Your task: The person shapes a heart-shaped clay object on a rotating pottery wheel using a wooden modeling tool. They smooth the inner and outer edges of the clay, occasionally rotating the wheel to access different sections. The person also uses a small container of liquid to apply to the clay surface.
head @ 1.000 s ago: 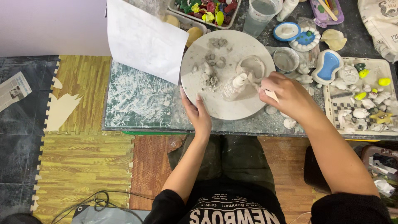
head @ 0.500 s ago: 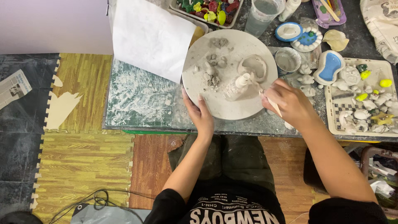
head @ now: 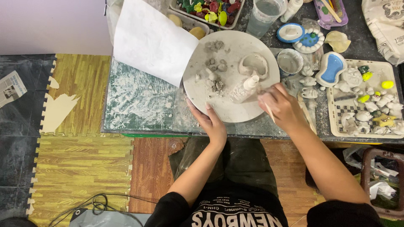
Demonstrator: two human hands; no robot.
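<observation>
Grey clay figure (head: 244,88) stands on the round board (head: 235,109) at the counter's (head: 139,101) near edge. Her left hand (head: 212,122) lies open against the board's rim, while the right hand (head: 282,107) grips a thin stick (head: 269,112) beside the figure.

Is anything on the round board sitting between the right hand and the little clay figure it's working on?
Nothing visible. The right hand with its thin wooden tool sits right beside the clay figure; the loose clay lumps lie on the figure's far side.
</observation>
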